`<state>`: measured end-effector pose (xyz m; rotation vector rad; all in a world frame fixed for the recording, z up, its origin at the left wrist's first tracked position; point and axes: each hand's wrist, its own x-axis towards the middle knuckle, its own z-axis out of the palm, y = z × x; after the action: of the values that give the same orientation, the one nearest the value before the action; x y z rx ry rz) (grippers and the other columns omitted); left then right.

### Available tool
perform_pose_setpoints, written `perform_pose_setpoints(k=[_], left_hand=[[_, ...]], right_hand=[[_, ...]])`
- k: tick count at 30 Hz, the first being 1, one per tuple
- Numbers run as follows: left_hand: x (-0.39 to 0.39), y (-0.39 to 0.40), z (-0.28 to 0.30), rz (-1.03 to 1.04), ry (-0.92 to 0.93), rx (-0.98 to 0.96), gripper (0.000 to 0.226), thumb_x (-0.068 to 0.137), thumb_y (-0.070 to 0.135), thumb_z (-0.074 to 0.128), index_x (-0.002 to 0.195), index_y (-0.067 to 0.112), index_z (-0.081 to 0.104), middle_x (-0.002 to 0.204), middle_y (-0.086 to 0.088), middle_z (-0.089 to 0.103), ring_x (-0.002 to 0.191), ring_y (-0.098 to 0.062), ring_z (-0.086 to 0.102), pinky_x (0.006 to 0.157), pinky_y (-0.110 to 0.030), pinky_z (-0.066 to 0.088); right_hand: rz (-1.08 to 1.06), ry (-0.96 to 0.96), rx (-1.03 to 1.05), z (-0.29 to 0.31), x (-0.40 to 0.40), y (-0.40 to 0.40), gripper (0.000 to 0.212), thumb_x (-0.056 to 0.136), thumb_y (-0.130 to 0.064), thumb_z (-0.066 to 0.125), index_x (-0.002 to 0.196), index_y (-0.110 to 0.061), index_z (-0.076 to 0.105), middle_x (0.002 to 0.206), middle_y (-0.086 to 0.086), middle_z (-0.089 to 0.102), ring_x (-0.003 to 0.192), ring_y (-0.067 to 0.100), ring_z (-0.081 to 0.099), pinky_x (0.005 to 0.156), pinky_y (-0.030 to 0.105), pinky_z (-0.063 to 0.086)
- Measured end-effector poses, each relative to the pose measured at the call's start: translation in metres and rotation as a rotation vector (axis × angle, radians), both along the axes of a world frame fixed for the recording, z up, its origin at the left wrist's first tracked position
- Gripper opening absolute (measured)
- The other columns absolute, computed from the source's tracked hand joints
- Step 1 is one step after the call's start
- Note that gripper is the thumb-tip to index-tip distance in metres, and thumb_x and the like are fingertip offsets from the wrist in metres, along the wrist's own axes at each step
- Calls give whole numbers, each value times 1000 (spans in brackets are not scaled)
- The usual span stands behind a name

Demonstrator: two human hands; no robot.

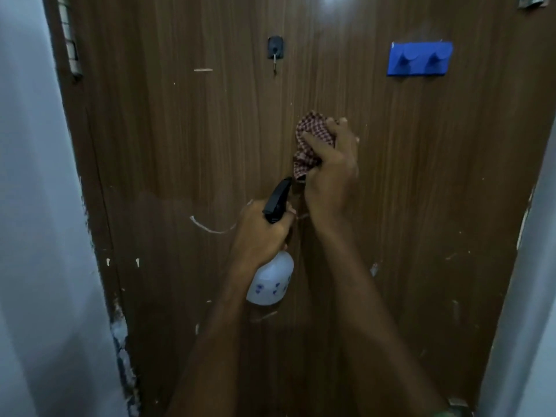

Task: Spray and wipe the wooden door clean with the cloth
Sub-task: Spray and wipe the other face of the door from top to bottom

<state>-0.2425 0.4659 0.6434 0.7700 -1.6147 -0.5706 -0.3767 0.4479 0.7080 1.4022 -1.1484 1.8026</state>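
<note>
The dark brown wooden door [180, 145] fills the view, scuffed with pale scratches and chipped spots. My right hand [331, 173] grips a bunched red-and-white checked cloth [310, 136] and holds it against the door near the middle. Just below and to the left, my left hand [261, 233] grips a white spray bottle [270, 284] by its neck. Its black trigger head [278, 200] points up toward the door, close to the cloth's lower end.
A small black hook [275, 51] and a blue double-peg hanger [419, 58] are fixed on the upper door. Hinges [70, 40] run along the left edge. Pale walls [36, 206] flank the door on both sides; the frame paint at lower left is chipped.
</note>
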Motion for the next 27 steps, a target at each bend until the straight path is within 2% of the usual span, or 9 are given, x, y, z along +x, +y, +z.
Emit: perform_pose_setpoints(k=[3,6,9,12,15,17,19,22,27], left_hand=[[14,-3,-7,-14,7,26,15,99,14,68,89,3,68,68,-17,67,53,-29,66,53,-33,53],[35,-4,-14,-3,-1,53,19,100,18,68,88,3,69,59,-11,67,51,-26,65,55,-31,54],[53,-5,-16,43,25,45,22,99,17,68,85,1,69,60,-19,65,50,-25,65,56,-31,55],[68,-6,-17,77,56,25,18,99,14,69,88,0,70,61,-21,65,48,-25,64,55,-35,55],[85,-8,-19,105,75,13,9,98,13,70,90,9,72,59,-19,65,49,-28,64,57,-33,56],[100,-7,-24,115,89,27,8,98,15,71,90,12,73,63,-22,67,52,-32,65,59,-38,58],[114,-4,-28,128,95,35,8,98,16,71,91,13,73,67,-22,68,53,-33,65,60,-40,58],[123,0,-24,164,80,34,14,99,17,70,90,7,72,64,-18,68,52,-27,66,58,-35,56],[148,3,-16,235,109,23,23,97,16,71,83,-2,70,58,-17,66,53,-33,66,58,-37,55]], right_hand=[[-20,66,21,-38,14,-3,37,90,-7,60,124,-13,75,149,16,55,149,35,39,126,54,25],[-14,145,43,-92,33,-1,34,93,-18,61,124,-14,75,148,14,56,149,32,38,126,55,25],[38,96,27,-69,46,-8,42,90,-17,49,122,-12,76,147,15,57,148,33,39,125,56,25],[21,80,-15,-32,61,-23,39,87,-7,57,121,-12,76,145,17,58,146,37,42,124,57,27],[8,145,-41,-52,73,-31,39,87,-7,65,124,-13,75,147,17,56,146,37,41,122,60,28],[0,232,-39,-86,81,-31,41,85,-7,73,126,-12,74,149,18,55,147,37,40,125,58,24],[6,252,-38,-100,92,-32,39,84,-6,69,123,-11,75,147,18,56,146,37,42,125,57,23],[16,176,-33,-73,115,-40,41,79,-3,78,119,-12,76,143,16,60,144,35,44,125,55,24],[56,284,-65,-54,166,-58,29,84,-10,75,114,-12,77,139,18,62,140,37,49,123,57,28]])
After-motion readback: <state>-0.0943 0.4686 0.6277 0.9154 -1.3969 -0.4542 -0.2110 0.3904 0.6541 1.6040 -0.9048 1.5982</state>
